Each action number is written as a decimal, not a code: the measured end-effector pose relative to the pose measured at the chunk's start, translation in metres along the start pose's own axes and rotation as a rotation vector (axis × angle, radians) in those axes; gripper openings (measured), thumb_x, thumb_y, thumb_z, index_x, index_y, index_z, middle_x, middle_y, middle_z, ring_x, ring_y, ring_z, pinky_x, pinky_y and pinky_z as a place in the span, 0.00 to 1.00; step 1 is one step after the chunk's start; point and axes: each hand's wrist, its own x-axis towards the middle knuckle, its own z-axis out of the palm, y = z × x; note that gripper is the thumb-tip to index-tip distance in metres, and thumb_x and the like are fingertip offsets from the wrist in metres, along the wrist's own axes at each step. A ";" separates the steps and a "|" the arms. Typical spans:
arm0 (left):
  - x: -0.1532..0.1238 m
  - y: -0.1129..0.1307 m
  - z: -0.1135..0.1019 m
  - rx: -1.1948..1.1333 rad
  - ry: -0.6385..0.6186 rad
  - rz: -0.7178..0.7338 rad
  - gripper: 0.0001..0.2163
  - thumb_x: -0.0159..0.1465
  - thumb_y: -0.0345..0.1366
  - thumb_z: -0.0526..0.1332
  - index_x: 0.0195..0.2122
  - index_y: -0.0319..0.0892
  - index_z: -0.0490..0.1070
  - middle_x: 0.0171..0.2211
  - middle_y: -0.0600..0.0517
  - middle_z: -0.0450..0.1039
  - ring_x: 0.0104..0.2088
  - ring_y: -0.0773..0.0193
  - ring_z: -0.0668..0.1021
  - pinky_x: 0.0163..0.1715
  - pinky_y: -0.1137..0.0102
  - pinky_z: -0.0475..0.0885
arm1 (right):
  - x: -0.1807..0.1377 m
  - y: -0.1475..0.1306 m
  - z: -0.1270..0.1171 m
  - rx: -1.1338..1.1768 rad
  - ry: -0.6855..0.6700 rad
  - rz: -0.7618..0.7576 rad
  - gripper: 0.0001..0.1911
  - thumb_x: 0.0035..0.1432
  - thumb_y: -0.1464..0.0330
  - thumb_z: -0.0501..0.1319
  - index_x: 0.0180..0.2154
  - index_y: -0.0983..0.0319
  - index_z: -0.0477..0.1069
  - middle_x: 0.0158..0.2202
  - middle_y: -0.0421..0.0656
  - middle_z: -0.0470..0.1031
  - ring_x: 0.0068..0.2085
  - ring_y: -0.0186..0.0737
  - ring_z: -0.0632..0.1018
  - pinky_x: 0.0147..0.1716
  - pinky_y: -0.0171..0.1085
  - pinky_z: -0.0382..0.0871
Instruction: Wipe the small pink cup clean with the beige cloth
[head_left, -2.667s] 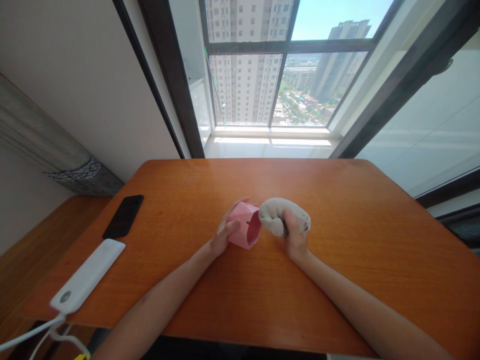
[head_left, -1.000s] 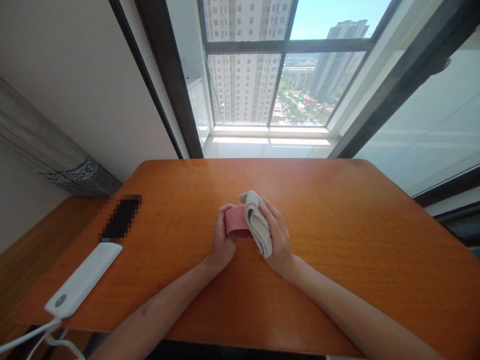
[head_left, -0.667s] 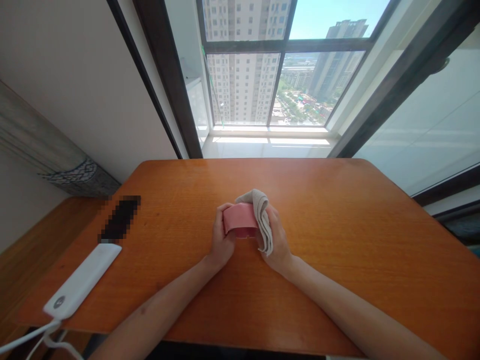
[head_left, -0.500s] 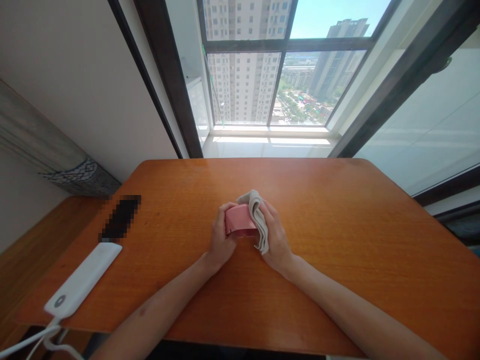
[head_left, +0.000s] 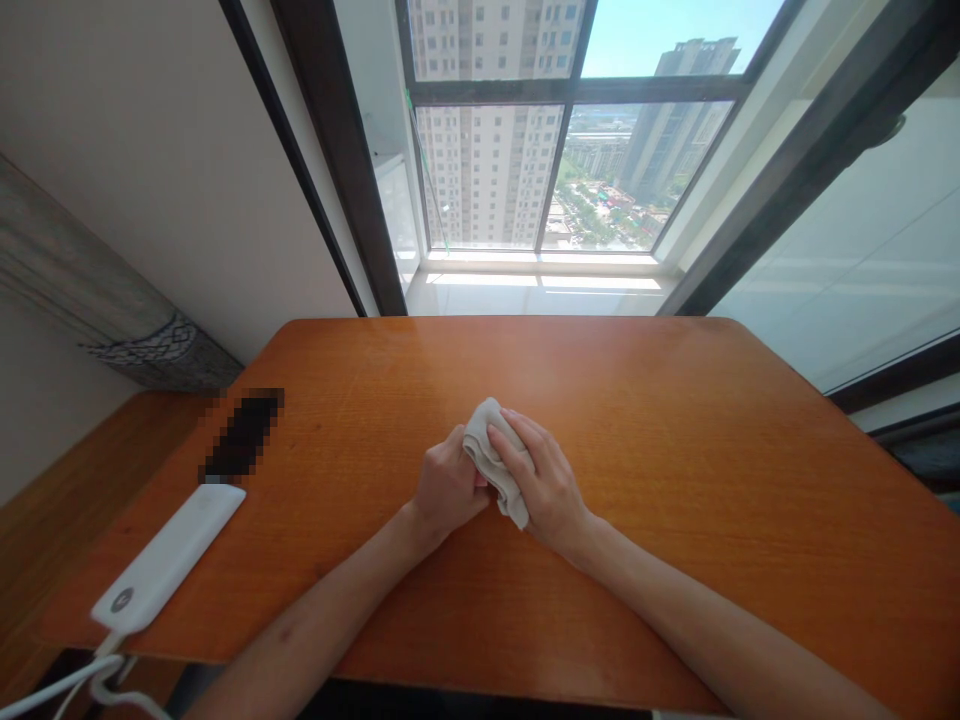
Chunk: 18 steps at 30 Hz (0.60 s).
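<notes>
Both hands meet above the middle of the wooden table [head_left: 645, 420]. My left hand [head_left: 448, 488] is closed around a small pink box-like object [head_left: 480, 480], of which only a sliver shows between the fingers and the cloth. A folded pale grey cloth [head_left: 495, 455] covers the rest of it. My right hand [head_left: 546, 485] grips this cloth, its fingers bent over the top and pressing it against the pink object. The cloth's lower end hangs below the right fingers.
On the left of the table lies a white power strip [head_left: 169, 560], its cables [head_left: 112, 670] running off the front left edge. Beyond it is a dark pixelated patch [head_left: 244, 435]. A curtain [head_left: 165, 340] hangs at left, and a window [head_left: 570, 180] stands behind the table.
The cloth has shifted from the pink object's right side over its top, hiding most of it. My right hand has turned over the cloth; my left hand has rotated with the object.
</notes>
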 end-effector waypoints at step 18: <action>-0.001 0.016 0.007 -0.625 0.387 -0.347 0.14 0.70 0.36 0.61 0.56 0.51 0.67 0.48 0.49 0.74 0.46 0.57 0.78 0.49 0.61 0.76 | -0.009 0.005 0.013 0.212 0.153 0.160 0.37 0.77 0.62 0.55 0.79 0.57 0.43 0.70 0.58 0.66 0.69 0.62 0.72 0.64 0.64 0.76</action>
